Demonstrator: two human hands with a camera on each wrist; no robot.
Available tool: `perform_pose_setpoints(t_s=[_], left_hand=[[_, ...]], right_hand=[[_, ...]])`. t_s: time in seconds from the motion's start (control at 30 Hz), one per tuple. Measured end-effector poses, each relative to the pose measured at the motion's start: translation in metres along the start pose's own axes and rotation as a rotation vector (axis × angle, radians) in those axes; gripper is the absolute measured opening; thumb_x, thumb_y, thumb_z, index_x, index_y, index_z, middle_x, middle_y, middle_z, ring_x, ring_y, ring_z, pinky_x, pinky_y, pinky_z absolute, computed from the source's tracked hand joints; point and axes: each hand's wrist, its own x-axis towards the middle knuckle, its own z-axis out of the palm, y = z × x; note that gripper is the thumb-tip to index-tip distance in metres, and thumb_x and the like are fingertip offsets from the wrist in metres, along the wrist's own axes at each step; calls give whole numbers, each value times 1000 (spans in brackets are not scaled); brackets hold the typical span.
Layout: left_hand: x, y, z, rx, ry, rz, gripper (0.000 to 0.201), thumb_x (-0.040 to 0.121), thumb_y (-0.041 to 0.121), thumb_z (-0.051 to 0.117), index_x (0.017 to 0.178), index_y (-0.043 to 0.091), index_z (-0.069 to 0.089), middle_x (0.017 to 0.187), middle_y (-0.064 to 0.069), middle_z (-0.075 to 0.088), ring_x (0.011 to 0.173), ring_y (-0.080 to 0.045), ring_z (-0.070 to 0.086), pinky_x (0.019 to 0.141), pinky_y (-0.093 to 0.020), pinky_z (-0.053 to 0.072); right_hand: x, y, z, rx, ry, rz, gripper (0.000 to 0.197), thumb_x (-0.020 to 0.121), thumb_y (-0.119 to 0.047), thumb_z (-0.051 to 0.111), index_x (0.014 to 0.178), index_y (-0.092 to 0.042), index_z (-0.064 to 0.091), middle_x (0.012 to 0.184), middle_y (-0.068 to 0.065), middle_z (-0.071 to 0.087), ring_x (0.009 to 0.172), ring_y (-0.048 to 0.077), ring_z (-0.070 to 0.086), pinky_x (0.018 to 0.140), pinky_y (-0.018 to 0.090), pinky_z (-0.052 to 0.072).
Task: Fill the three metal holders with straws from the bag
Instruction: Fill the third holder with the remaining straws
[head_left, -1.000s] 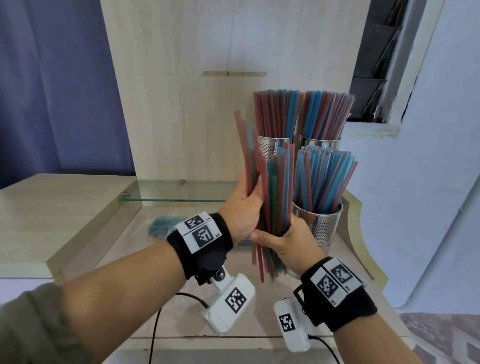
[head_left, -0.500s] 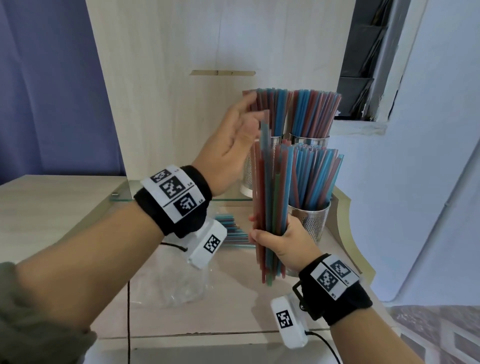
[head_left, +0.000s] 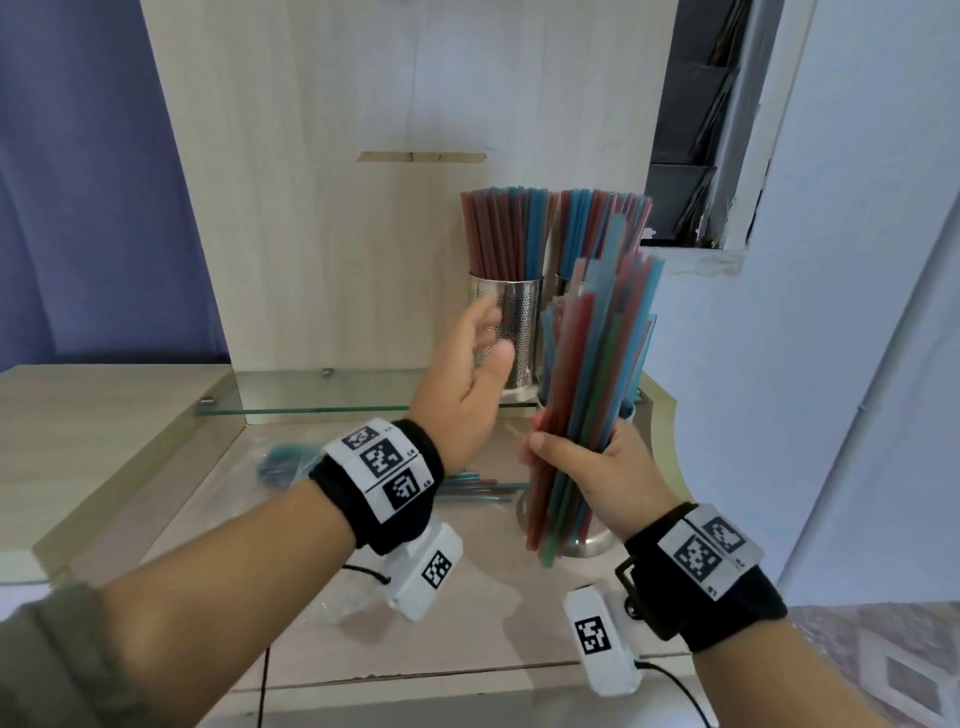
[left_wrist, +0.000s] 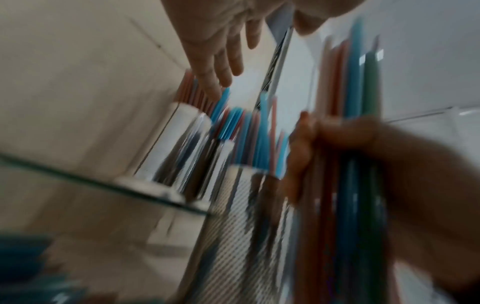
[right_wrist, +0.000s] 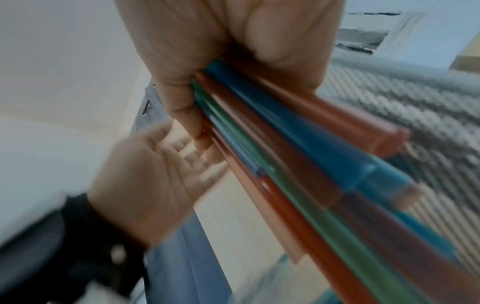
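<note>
A bundle of straws (head_left: 587, 384), red, blue and green, stands almost upright in the air, leaning a little to the right at the top, and the right hand (head_left: 602, 478) grips it low down, fingers and thumb wrapped around the stems. The bottom ends poke out below that fist, hanging in front of the front holder (head_left: 582, 545), whose shiny base peeks out behind them on the table (head_left: 467, 613). The right wrist view confirms it: straws squeezed tight in the curled fingers (right_wrist: 182, 98), perforated metal just beyond. To the left, the left hand (head_left: 467, 384) floats free, fingers spread and relaxed, holding nothing, near the bundle but apart from it. Behind it, on the glass shelf (head_left: 322, 410), the back left holder (head_left: 511, 332) is packed with straws, and the back right holder (head_left: 563, 286) beside it is packed too, mostly hidden by the bundle. Down on the table, left of the hands, lies the clear bag (head_left: 280, 462) with a few loose straws (head_left: 478, 491) at its mouth.
</note>
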Motion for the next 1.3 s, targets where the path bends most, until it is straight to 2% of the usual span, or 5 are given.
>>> perform_pose_setpoints(t_s=[0.13, 0.27, 0.77, 0.93, 1.3], left_hand=[[-11, -41, 21, 175, -189, -176, 74, 88, 41, 59, 150, 23, 24, 149, 2, 37, 134, -10, 37, 111, -43, 36], [-11, -50, 37, 299, -347, -199, 101, 76, 53, 73, 152, 19, 15, 155, 1, 30, 141, -11, 30, 115, -39, 31], [2, -48, 66, 110, -269, -143, 108, 66, 46, 85, 147, 33, 15, 131, 19, 48, 123, 0, 47, 105, -21, 38], [-3, -51, 67, 144, -270, -162, 112, 65, 55, 82, 147, 39, 7, 141, 12, 47, 128, -7, 47, 108, -34, 41], [-9, -55, 63, 136, -262, -197, 121, 61, 61, 81, 148, 41, -1, 142, 11, 48, 127, -8, 49, 107, -39, 43]], right_hand=[[11, -35, -25, 7, 69, -86, 14, 85, -2, 69, 91, -15, 68, 71, 7, 70, 73, 21, 68, 78, 39, 58], [28, -77, -49, 27, 75, -181, 10, 88, -3, 67, 95, -10, 67, 73, 8, 66, 71, 23, 65, 75, 37, 57], [71, -55, -51, -176, 141, -152, 16, 76, -24, 78, 90, -19, 73, 94, 7, 74, 95, 22, 70, 93, 46, 55], [70, -33, -38, -177, 275, -175, 23, 75, -29, 76, 94, -18, 71, 93, 7, 74, 91, 21, 71, 87, 46, 57], [57, -18, -22, -292, 249, -166, 17, 87, -27, 70, 103, -28, 63, 93, -14, 70, 85, -6, 66, 80, 18, 56]])
